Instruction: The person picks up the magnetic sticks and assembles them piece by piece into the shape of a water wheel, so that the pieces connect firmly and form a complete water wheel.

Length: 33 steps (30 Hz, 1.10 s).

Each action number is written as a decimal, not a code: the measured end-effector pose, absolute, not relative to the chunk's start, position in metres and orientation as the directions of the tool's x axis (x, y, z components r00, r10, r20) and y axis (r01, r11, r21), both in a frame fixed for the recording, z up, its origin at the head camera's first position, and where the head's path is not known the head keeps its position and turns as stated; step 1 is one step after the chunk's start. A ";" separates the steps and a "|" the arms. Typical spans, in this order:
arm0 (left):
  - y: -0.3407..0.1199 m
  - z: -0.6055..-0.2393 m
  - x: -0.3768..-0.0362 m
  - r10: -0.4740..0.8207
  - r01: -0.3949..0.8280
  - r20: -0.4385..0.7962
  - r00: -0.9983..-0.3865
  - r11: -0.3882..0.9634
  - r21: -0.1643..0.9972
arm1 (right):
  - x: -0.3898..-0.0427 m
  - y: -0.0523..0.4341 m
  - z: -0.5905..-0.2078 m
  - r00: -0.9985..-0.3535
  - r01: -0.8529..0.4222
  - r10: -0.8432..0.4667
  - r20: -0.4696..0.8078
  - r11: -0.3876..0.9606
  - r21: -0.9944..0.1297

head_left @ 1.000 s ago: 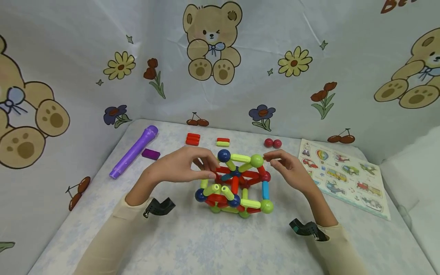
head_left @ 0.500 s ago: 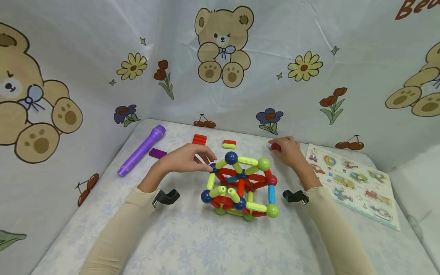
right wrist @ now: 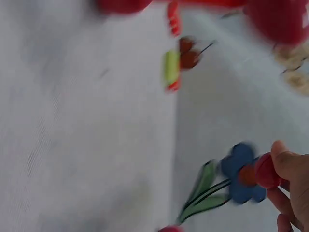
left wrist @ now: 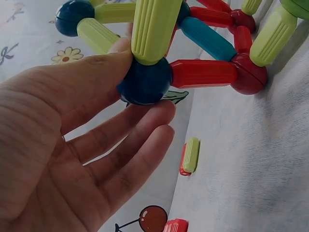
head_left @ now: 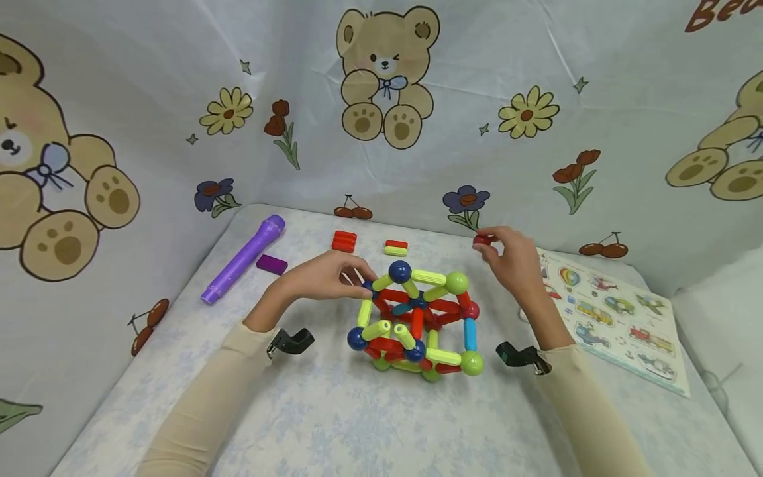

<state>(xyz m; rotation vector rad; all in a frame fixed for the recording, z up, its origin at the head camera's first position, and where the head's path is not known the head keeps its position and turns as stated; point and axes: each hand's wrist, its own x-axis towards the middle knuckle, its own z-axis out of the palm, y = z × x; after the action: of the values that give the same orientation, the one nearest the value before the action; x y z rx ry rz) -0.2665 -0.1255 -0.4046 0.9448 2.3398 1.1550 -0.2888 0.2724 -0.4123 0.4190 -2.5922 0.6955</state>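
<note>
Mid-table stands a frame of magnetic rods and balls, with a red rod (head_left: 417, 323) at its front and a lime-green ball (head_left: 457, 283) on top. My left hand (head_left: 326, 277) holds the dark blue ball (left wrist: 147, 82) at the frame's left corner between thumb and fingers; lime and red rods join that ball. Behind and right of the frame, my right hand (head_left: 517, 262) pinches a loose red ball (right wrist: 266, 171), raised off the table. Another red ball (right wrist: 170, 229) shows at the bottom of the right wrist view; in the head view it is hidden.
Red rods (head_left: 344, 241) and a red-and-lime pair of rods (head_left: 396, 248) lie at the back. On the left are a purple microphone-shaped toy (head_left: 243, 260) and a dark purple block (head_left: 271, 265). A picture board (head_left: 614, 318) lies right. A bear-print curtain (head_left: 393, 172) hangs behind.
My right hand has gone from beside the frame to the red balls at the back and picked one up. My left hand has settled on the frame's left corner ball. The head view shifted slightly.
</note>
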 end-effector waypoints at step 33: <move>-0.125 -0.402 -0.265 0.705 0.395 -0.027 -0.709 0.429 0.813 | -0.147 0.154 -0.361 -0.544 -0.826 -0.651 0.529 0.304 -0.475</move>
<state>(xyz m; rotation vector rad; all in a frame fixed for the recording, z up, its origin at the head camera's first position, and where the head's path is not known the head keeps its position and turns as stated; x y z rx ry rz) -0.2649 -0.1253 -0.4017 0.9391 2.3230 1.1772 -0.1475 0.1545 -0.3610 1.3517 -2.3354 1.0709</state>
